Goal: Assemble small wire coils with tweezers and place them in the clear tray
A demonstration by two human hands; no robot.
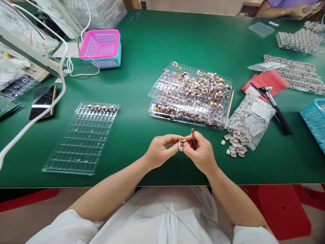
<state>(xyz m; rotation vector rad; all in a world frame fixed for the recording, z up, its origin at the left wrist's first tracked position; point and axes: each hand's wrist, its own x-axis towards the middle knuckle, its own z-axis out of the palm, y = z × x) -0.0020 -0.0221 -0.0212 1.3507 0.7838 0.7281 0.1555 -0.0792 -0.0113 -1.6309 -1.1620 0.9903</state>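
Observation:
In front of my body, my left hand point(164, 149) pinches a small white ring-shaped part point(180, 145) between thumb and fingers. My right hand point(200, 150) meets it there, thumb and forefinger also on the part. A thin brown stick-like tool point(193, 137) is tucked in the right hand's fingers, pointing up; its exact kind I cannot make out. Beyond the hands, stacked clear trays point(190, 91) hold many similar parts with yellow and dark red bits. To the left lies a clear slotted tray point(78, 142) with several parts point(101, 108) in its far row.
Right of the hands, loose white caps point(237, 144) spill from a plastic bag point(251, 115). A black-handled hammer point(278, 110) lies by red sheets point(266, 83). A phone point(43, 101), a white cable and pink basket point(100, 44) stand left. Another person's hands point(301, 12) show at far right.

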